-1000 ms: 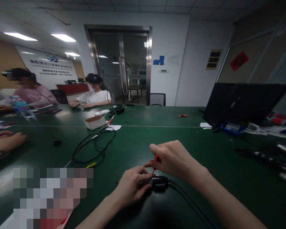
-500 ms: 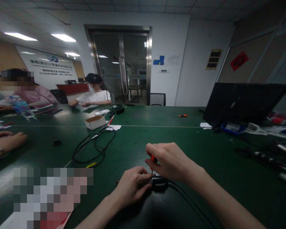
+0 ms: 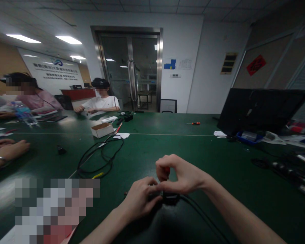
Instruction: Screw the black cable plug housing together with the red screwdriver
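Note:
My left hand lies on the green table, its fingers closed around the left end of a small black device. A black cable runs from the device toward the lower right. Above the device, my right hand is curled, with its thumb stretched toward my left fingertips. A bit of a red screwdriver handle shows between its fingers; the blade is hidden. A small brownish piece sticks out left of my left hand.
Coiled black cable and an open cardboard box are at the left. Another screwdriver lies farther back. A monitor stands right. A person's hands rest at the left edge; other people sit beyond.
My right hand has turned at the wrist, its thumb now extended over the device, and less of the red handle and no blade show. My left hand has stayed in place.

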{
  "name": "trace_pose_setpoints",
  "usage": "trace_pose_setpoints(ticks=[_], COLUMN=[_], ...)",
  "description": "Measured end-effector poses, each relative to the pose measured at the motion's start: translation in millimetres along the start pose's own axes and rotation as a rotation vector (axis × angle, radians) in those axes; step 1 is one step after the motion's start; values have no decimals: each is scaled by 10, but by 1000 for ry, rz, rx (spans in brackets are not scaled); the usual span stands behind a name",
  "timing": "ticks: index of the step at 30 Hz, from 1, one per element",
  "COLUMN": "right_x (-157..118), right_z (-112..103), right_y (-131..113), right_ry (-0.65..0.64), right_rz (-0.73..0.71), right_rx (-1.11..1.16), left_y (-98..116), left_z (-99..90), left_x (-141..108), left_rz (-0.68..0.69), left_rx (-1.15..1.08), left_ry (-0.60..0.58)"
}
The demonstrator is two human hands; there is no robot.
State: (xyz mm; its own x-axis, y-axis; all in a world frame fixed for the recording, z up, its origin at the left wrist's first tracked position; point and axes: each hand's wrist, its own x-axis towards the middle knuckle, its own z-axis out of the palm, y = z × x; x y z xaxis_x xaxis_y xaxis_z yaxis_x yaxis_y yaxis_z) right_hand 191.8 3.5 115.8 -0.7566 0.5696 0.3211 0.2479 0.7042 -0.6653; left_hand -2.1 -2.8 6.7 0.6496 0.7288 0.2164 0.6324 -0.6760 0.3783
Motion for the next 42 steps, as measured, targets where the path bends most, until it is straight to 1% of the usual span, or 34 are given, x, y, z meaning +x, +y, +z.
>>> trace_pose_setpoints(ticks=[2, 3, 4, 5, 7, 9, 10, 12, 15, 19, 23, 26, 29, 32, 36, 39, 41, 42], right_x=[41, 58, 72, 80, 79, 58, 43, 14, -13, -9, -7, -26, -53, -68, -31, 34, 67, 76], right_z=[53, 73, 87, 92, 81, 52, 37, 18, 22, 49, 17, -37, -72, -69, -14, 46, 82, 96], right_y=[11, 8, -2, -17, -60, -105, -125, -155, -175, -186, -210, -237, -251, -231, -171, -146, -145, -148], right_ry=[16, 45, 84, 120, 178, 197, 190, 175, 157, 127, 83, 29, 6, -8, 3, 36, 80, 112], right_rz=[67, 108, 137, 148, 130, 112, 118, 151, 207, 228, 185, 151, 142, 139, 103, 135, 191, 214], right_rx=[82, 66, -5, -124, -436, -707, -795, -909, -970, -956, -894, -803, -712, -537, -208, -11, 6, -42], left_y=[-1, -1, 0, 1, 5, 10, 11, 12, 5, -3, 4, 13, 14, 5, -16, -20, -11, -4], left_z=[-1, -2, -3, -5, -7, -9, -11, -13, -12, -5, -12, -26, -31, -21, 7, 12, -1, -10], left_x=[-2, -3, -3, -4, -4, -2, -1, 2, 5, 0, -5, 0, 6, 4, -6, -5, 2, 5], left_rz=[11, 19, 26, 27, 21, 11, 6, -2, -4, -3, 4, 5, 11, 21, 14, 9, 23, 24], left_rx=[-1, -3, -5, -7, -11, -13, -12, -10, -6, -15, -21, -15, -10, -13, -33, -22, -9, -7], left_ry=[5, 1, -4, -8, -20, -34, -38, -44, -44, -33, -23, -24, -26, -22, 13, 14, -10, -18])
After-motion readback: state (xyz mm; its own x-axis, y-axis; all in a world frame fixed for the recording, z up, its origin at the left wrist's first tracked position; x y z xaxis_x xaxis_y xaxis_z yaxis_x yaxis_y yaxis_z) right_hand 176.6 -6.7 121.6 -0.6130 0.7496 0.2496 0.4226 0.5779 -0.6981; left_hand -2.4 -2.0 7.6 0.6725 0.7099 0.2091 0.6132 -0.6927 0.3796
